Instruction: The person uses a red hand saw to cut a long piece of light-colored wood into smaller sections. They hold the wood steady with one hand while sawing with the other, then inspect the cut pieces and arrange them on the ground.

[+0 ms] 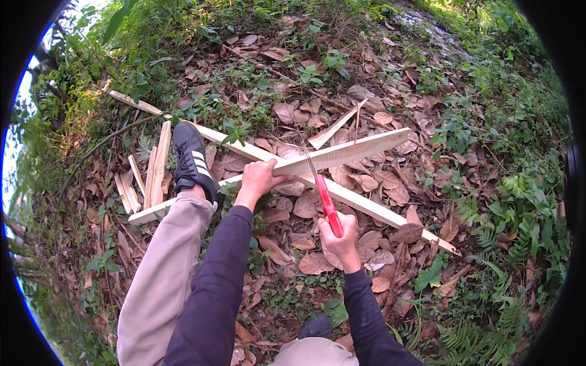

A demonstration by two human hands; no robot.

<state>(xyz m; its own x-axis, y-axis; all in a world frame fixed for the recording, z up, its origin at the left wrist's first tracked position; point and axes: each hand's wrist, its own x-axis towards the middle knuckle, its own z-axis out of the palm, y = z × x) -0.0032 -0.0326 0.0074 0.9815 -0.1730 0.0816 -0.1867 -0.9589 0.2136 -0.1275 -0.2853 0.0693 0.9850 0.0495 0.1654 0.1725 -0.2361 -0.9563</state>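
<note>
My left hand (pixel 259 177) grips the pale wood board (pixel 329 155) tight so it does not wobble. My black shoe (pixel 190 160) stands on its left end to pin it down. My right hand (pixel 340 235) is closed around the red handle of the saw (pixel 322 192), its thin blade lying across the board's near edge. 1 more long plank (pixel 378 210) lies underneath on the dry leaves (pixel 366 119).

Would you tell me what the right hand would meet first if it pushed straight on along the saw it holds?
Probably the pale wooden plank that the left hand steadies: the right hand points its red-handled saw up at it, blade already at the wood.
</note>
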